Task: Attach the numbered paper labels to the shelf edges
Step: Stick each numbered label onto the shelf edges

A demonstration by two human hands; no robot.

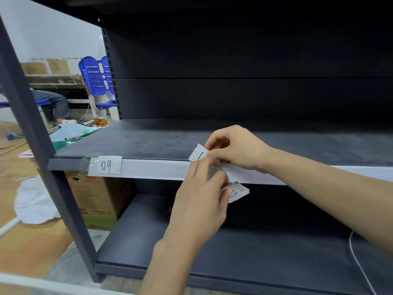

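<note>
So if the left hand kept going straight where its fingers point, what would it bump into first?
Probably the paper label pinched by the right hand; the left hand, gripping a spare label, seems to touch it. The shelf edge sits just behind.

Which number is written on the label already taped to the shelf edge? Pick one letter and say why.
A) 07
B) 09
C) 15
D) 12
B: the taped label at the left end of the shelf edge reads 09 in handwritten digits.
</note>
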